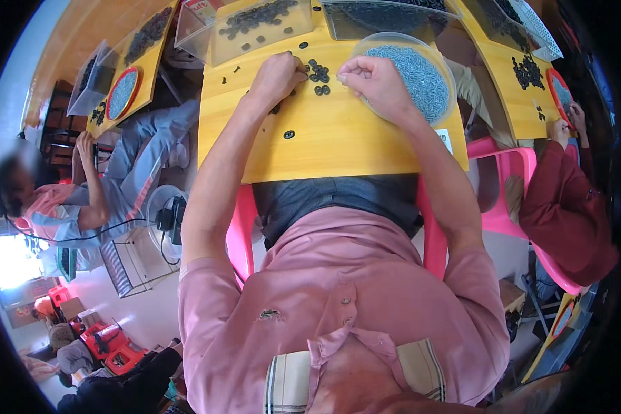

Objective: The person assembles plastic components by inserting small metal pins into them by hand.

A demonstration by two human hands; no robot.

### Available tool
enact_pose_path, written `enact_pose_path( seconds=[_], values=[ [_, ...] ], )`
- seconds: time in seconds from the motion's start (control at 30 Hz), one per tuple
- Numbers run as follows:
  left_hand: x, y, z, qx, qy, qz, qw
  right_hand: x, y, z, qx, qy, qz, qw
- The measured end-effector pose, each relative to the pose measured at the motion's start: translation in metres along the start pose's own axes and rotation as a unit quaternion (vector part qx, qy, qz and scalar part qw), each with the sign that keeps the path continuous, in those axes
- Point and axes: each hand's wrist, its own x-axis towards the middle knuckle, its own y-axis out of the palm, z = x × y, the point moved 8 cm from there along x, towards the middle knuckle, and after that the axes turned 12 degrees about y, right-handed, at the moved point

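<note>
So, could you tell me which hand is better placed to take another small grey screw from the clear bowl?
The right hand, I would judge: it rests against the rim of the clear bowl of grey screws, while the left hand sits farther off beside the black washers.

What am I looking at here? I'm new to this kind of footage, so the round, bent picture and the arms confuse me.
There is no machine: the picture comes from a wide camera worn on a person's head, looking down, which is why straight edges bend. The two bare arms coming up from the pink shirt are the wearer's own. Both hands work on a yellow wooden board laid across the lap. The left hand rests closed over a little cluster of small black ring-shaped parts. The right hand is pinched shut beside them; what it pinches is too small to tell. Behind it stands a clear round bowl of small grey screws, and further back a clear tray of more black parts. People on either side sit at similar boards.
</note>
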Motion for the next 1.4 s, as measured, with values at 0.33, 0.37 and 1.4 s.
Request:
enact_pose_path(
  seconds=[0.33, 0.37, 1.4],
  values=[
    [0.009, 0.01, 0.003, -0.015, 0.026, 0.036, 0.999, 0.001, -0.002, -0.001, -0.007, -0.002, -0.004, 1.0],
    [0.009, 0.012, 0.004, -0.028, 0.021, 0.044, 0.998, 0.001, -0.002, -0.001, -0.006, -0.002, -0.002, 1.0],
    [-0.121, 0.034, -0.039, -0.657, -0.175, -0.266, 0.683, -0.027, 0.075, 0.003, 0.143, 0.068, 0.187, 0.969]
  ],
)
